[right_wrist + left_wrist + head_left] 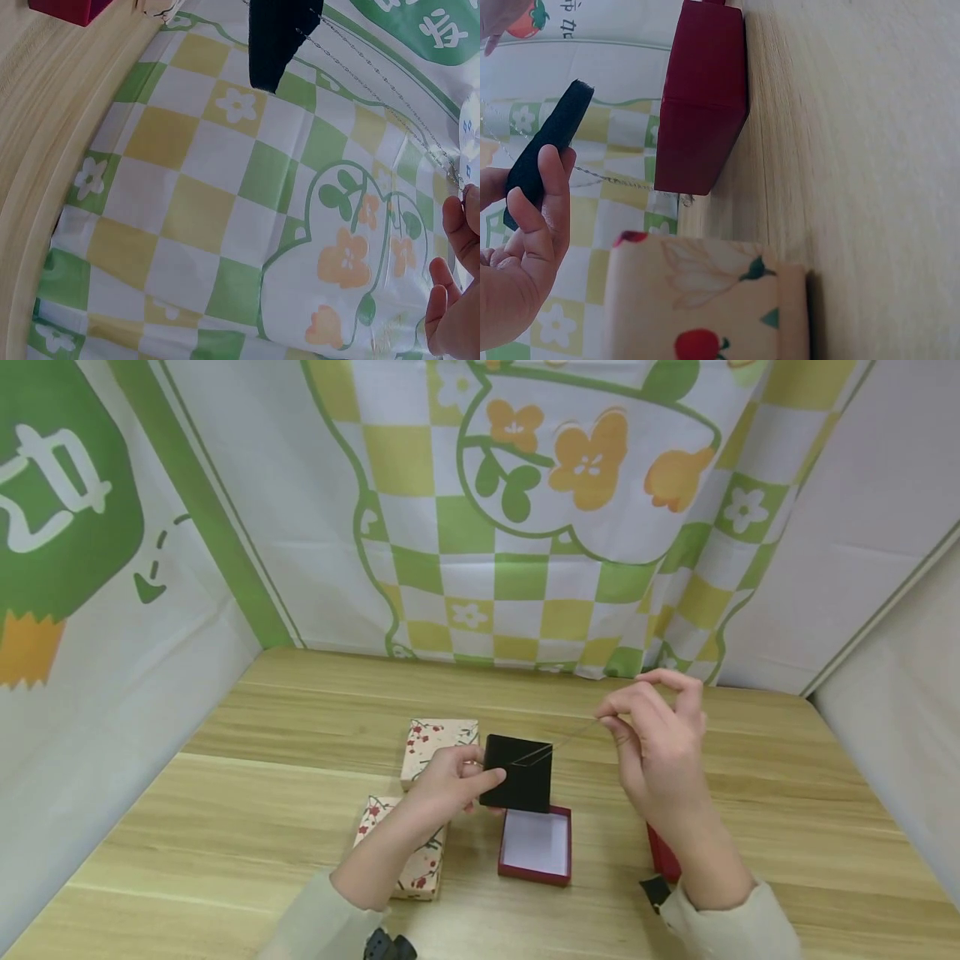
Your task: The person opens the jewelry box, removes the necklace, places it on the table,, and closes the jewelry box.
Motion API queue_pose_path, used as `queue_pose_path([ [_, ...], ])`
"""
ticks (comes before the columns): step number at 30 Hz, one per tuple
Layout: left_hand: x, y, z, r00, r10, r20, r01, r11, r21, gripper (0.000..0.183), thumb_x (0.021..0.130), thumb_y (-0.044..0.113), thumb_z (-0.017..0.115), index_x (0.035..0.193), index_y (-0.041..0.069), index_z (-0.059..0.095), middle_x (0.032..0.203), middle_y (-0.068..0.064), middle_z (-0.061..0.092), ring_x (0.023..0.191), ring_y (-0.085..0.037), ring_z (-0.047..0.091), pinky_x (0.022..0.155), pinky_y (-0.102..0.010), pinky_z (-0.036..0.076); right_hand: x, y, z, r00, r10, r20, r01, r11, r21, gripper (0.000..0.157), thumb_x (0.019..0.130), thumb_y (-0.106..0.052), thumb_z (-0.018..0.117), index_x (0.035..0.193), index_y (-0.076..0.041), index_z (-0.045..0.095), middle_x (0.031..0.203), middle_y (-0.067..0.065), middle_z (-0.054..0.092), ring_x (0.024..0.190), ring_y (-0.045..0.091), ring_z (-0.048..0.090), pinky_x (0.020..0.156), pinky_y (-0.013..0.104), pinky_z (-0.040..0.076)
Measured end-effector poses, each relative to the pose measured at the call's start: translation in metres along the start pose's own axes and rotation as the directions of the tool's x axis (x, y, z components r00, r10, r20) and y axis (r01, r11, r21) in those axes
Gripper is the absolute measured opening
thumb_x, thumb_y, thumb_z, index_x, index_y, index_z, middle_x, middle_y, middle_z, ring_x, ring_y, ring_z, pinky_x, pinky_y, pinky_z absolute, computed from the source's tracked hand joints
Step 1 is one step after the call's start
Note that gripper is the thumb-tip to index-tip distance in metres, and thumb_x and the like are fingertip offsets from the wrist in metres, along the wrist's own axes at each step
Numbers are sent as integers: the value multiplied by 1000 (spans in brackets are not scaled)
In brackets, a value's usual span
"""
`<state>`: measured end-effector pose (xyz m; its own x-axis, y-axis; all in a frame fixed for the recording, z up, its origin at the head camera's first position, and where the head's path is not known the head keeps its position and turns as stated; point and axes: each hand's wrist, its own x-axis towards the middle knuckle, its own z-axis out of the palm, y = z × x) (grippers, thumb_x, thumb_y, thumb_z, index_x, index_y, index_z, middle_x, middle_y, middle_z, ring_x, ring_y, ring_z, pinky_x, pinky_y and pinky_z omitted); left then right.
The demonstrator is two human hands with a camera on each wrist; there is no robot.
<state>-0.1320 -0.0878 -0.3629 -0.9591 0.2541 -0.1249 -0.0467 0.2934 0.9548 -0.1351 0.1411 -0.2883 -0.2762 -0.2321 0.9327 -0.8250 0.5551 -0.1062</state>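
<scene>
My left hand [450,781] grips a black square pad [517,793] by its left edge, thumb on its face. Seen edge-on in the left wrist view, the pad [544,154] is held between thumb and fingers. A thin chain necklace [573,737] stretches from the pad up to my right hand [663,752], which pinches its end between thumb and forefinger. In the right wrist view the chain [367,79] runs in two strands. Another length of chain [619,180] hangs behind the pad. Just below the pad lies a red box base [534,872] with a white inside.
Two cream boxes with a red blossom print, a farther one [427,739] and a nearer one [423,877], are on the wooden table [225,810] at the left. A red object [663,856] is partly hidden by my right forearm. A checked curtain [465,543] hangs behind.
</scene>
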Motion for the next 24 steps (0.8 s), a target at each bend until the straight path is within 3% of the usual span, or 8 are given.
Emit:
queue_pose_path([
  [5,0,-1,-1,1000,-7,0,7,1000,-5,37,88,26,61,69,10,35,58,2,28,50,-15,40,53,-23,32,0,0,-3,999,28,-23,-28,999,-29,29,92,-24,52,76,-2,62,74,6,62,98,43,46,82,60,19],
  [9,-2,0,-1,1000,-9,6,9,1000,4,35,89,27,61,70,10,36,57,2,29,50,-15,39,52,-23,32,0,2,-5,996,70,-51,-73,996,-48,29,91,-26,52,76,-3,62,74,6,63,101,42,45,85,58,12],
  [19,-3,2,-3,1000,-15,4,15,1000,8,33,89,29,61,73,9,40,58,2,31,50,-16,39,49,-23,29,3,6,-13,983,138,-120,-141,990,-20,27,88,-22,56,74,0,62,74,12,64,100,43,43,84,58,12],
  [24,-3,2,-3,1000,-9,10,8,1000,11,27,89,27,60,77,8,45,56,2,32,51,-17,39,47,-23,27,5,6,-17,967,192,-166,-197,980,-17,20,85,-14,61,73,1,61,73,13,62,100,39,44,90,53,10],
])
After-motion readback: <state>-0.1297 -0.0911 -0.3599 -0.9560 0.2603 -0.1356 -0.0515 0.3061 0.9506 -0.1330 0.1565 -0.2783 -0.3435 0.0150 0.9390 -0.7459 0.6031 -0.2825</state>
